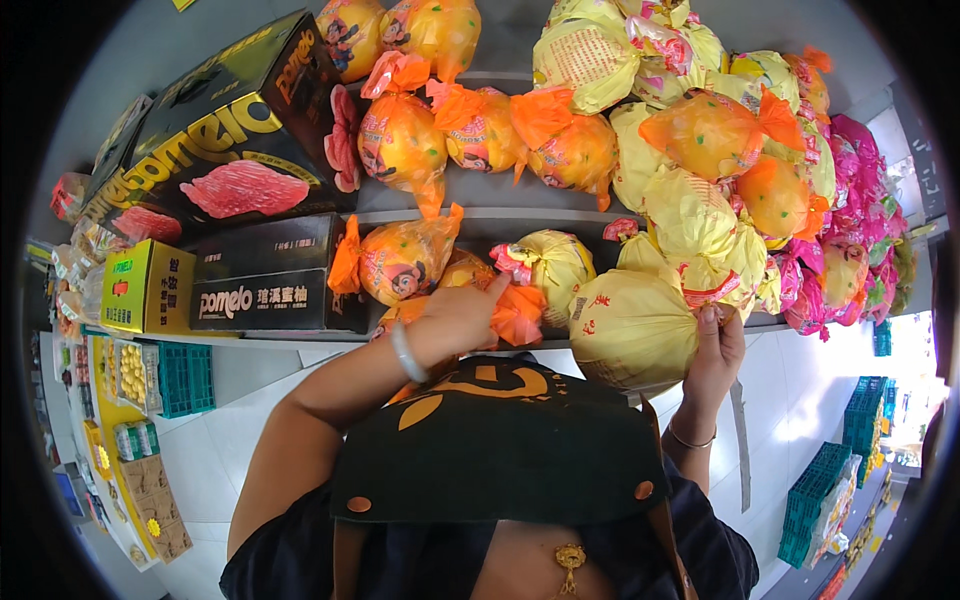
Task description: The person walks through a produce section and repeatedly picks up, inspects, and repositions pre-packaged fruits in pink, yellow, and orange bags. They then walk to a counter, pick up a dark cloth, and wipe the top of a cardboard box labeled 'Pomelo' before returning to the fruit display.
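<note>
My right hand [720, 341] grips the gathered neck of a yellow-wrapped pomelo [630, 322], which hangs at the shelf's front edge. My left hand [465, 315] lies over orange-wrapped pomelos on the lowest tier, its fingers beside a twisted orange wrapper [519, 311]; whether it grips the wrapper is hard to tell. Just behind and right of that hand sits a smaller yellow-wrapped pomelo [556, 270] with a pink-and-white tied neck. Another pomelo in clear and orange wrap [401, 262] rests to the left of the hand.
Black pomelo cartons [262, 292] and a yellow-green box [146, 285] stand left. Orange-wrapped pomelos [405, 139] line the tier above. Yellow-wrapped ones [690, 214] and pink-wrapped fruit [855, 165] are heaped right. Green crates [817, 487] stand on the floor behind.
</note>
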The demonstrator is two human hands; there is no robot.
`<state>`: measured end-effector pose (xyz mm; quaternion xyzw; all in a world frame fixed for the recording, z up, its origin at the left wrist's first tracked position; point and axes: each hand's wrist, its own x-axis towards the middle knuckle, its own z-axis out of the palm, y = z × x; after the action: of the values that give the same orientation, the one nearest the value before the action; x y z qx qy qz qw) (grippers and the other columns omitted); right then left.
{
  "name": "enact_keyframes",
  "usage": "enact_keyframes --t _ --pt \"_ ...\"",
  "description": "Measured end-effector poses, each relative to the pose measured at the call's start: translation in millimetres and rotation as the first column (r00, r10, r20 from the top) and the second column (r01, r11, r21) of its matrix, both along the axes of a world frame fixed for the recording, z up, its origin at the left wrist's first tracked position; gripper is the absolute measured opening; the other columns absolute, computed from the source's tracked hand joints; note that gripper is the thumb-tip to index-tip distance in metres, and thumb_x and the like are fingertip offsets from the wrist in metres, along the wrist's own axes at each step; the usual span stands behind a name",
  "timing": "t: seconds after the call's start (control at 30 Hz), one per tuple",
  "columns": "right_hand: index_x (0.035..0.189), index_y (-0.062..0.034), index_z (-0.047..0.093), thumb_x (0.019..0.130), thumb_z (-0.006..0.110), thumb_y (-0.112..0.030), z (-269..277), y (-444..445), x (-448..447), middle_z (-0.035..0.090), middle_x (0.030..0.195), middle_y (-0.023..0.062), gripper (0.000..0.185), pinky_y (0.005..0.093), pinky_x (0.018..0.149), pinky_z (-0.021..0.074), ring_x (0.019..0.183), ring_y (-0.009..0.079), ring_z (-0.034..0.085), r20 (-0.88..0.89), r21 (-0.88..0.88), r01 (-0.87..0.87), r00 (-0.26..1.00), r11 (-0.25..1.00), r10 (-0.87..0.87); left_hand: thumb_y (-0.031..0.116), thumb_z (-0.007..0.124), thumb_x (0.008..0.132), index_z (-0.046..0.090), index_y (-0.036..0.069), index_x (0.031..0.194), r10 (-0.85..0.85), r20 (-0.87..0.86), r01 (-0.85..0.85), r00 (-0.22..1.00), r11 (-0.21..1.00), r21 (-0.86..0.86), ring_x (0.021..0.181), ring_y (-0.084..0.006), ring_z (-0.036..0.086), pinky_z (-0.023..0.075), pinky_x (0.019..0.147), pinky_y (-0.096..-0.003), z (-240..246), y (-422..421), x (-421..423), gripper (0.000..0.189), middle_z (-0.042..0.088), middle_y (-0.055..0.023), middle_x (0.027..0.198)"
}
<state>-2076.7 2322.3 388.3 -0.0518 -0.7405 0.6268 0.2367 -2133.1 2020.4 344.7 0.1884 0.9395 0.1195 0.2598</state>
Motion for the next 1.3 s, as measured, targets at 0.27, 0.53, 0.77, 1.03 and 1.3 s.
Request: enact_keyframes --t 0.27,0.53,0.77,1.03,1.3 --pt "0.094 -0.0006 0.059 0.096 0.057 -0.008 18.9 -3.4 7.4 0.059 0.085 -0.0009 0.008 0.0193 0.073 0.0384 0.078 0.0048 0.047 0.062 0.138 -0.162 0.986 0.977 0.155 0.035 0.066 0.088 0.059 0.001 0.118 0.361 0.182 -0.387 0.915 0.651 0.654 0.080 -0.0235 0.066 0.0512 0.070 -0.0370 -51.2 -39.5 6.8 0.046 0.069 -0.0108 0.086" --pt "0.095 0.0029 0.056 0.094 0.051 -0.006 100.6 -59.2 -16.1 0.061 0.089 0.0100 0.011 0.0286 0.078 0.0431 0.082 0.0147 0.054 -0.151 -0.149 -0.335 0.938 0.930 0.313 0.024 0.059 0.094 0.052 0.001 0.119 0.490 0.421 -0.365 0.763 -0.209 0.907 0.054 -0.0011 0.036 0.0259 0.048 -0.0178 12.0 -132.8 87.4 0.034 0.048 0.0058 0.071" --pt "0.097 -0.0044 0.057 0.098 0.053 -0.011 -10.0 -94.9 -78.1 0.059 0.086 0.0028 0.008 0.0261 0.073 0.0455 0.077 0.0129 0.054 -0.126 -0.675 -0.388 0.899 0.628 0.420 0.021 0.058 0.094 0.050 -0.001 0.122 0.707 0.400 -0.256 0.583 -0.307 0.916 0.056 -0.0034 0.039 0.0289 0.050 -0.0198 51.0 -143.1 136.2 0.036 0.050 0.0038 0.072" --pt "0.090 -0.0032 0.055 0.091 0.060 -0.017 -50.6 -160.2 -97.2 0.058 0.084 0.0138 0.014 0.0408 0.067 0.0466 0.079 0.0328 0.058 -0.096 0.620 -0.315 0.879 0.718 0.468 0.023 0.057 0.096 0.052 0.002 0.117 0.739 0.278 -0.179 0.613 -0.213 0.960 0.051 -0.0030 0.039 0.0294 0.046 -0.0185 63.7 -153.2 132.3 0.030 0.051 0.0042 0.069" --pt "0.094 -0.0024 0.054 0.091 0.061 -0.021 -72.4 -141.4 -168.9 0.061 0.085 0.0126 0.020 0.0407 0.071 0.0484 0.084 0.0313 0.061 0.089 0.595 -0.344 0.926 0.726 0.366 0.019 0.051 0.098 0.051 0.001 0.117 0.478 0.225 -0.159 0.849 -0.175 0.972 0.050 -0.0032 0.036 0.0276 0.044 -0.0181 114.0 -108.0 60.0 0.026 0.049 0.0032 0.072"
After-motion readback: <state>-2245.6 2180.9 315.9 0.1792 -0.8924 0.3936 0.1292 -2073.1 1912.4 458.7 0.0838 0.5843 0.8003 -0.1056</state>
